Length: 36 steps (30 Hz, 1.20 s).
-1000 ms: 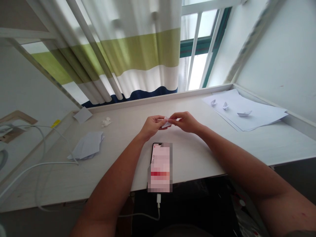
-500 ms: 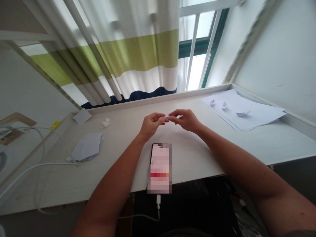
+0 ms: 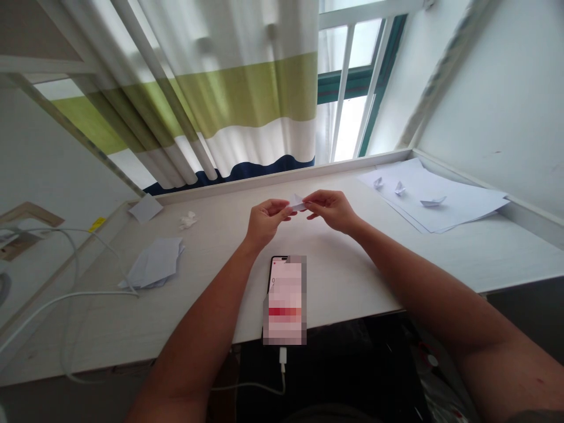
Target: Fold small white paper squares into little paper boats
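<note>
Both hands meet above the middle of the pale desk [image 3: 361,276], pinching a small folded piece of white paper [image 3: 296,203] between them. My left hand [image 3: 264,222] grips its left end with thumb and fingertips. My right hand [image 3: 331,209] pinches its right end, the other fingers curled. The paper is held a little above the desk surface. A phone [image 3: 285,298] lies flat on the desk just below my hands, with a white cable plugged into its near end.
Three small folded paper boats [image 3: 429,201] sit on a stack of white sheets [image 3: 462,205] at the right. Folded white sheets [image 3: 155,263] and a crumpled scrap [image 3: 187,220] lie at the left. White cables [image 3: 66,294] loop across the left side. A striped curtain [image 3: 229,94] and a window stand behind.
Both hands have lifted the folded paper slightly higher and farther from me. Its pointed end now shows between the fingertips.
</note>
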Tool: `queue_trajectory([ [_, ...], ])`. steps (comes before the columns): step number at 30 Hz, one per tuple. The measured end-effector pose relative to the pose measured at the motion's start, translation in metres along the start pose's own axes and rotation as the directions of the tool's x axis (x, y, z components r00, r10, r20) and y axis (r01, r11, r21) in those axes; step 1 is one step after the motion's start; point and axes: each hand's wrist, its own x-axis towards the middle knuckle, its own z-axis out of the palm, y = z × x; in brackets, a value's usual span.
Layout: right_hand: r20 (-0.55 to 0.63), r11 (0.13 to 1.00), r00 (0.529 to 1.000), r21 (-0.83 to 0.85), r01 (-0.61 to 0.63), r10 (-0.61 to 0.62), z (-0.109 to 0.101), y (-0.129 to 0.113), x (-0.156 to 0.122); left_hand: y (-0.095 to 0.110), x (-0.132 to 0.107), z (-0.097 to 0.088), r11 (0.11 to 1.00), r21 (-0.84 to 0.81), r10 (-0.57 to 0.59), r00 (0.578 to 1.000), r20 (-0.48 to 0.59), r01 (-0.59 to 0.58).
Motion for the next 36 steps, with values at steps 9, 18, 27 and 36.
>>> queue_trajectory([
  [9,0.023,0.997,0.999,0.075,-0.032,0.030,-0.006,0.009,0.004,-0.007,0.004,-0.005,0.998,0.026,0.056,0.998,-0.007,-0.056],
  [18,0.058,0.992,0.996,-0.101,0.080,-0.075,-0.006,0.006,0.003,-0.007,0.004,-0.003,0.997,0.025,0.074,0.996,-0.053,-0.073],
  [27,0.079,0.965,0.995,-0.249,0.078,-0.060,-0.009,0.005,0.003,-0.007,0.004,-0.002,1.000,-0.029,-0.011,0.995,-0.104,0.008],
  [36,0.026,0.990,0.998,-0.130,0.054,-0.051,-0.002,0.001,0.002,-0.006,0.002,0.002,0.999,-0.032,0.011,0.994,-0.110,-0.015],
])
